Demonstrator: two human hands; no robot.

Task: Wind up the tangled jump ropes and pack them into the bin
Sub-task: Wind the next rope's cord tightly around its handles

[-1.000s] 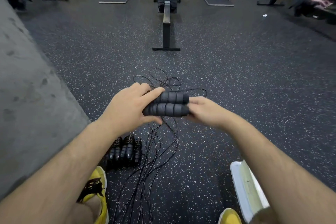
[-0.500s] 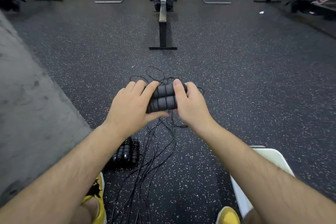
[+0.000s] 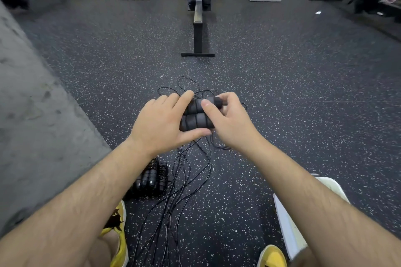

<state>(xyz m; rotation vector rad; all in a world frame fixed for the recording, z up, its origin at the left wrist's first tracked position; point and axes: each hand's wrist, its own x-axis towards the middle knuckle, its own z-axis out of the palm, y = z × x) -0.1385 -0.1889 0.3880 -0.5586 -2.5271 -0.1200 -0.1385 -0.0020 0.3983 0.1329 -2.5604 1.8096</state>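
Dead centre of the frame, the person's got both hands on a pair of black foam handles point(image 3: 195, 122), laid side by side and held up off the floor point(image 3: 293, 93). The left hand point(image 3: 160, 123) is wrapped round them, fingers over the top and thumb underneath. The right hand point(image 3: 232, 128) is curled round the other end, with the thumb pressing on the upper handle. So both hands are closed on the handles, neither one free.

The cords point(image 3: 188, 167) aren't wound at all yet. They hang from under the hands and trail in long loose strands down to the bottom of the frame, with a few more loops spilling out on the floor just above the hands.

Progress-wise, I'd say it's early-middle. There's one bundle point(image 3: 152, 178) that looks wound up already, sitting on the floor lower left of centre, near a yellow shoe point(image 3: 118, 234). It isn't in the bin point(image 3: 284, 221) though, which is that white thing at lower right, mostly hidden behind the right forearm. Can't tell if anything's in it. My guess is what's left is wrapping these cords round the handles, then dropping both lots in.
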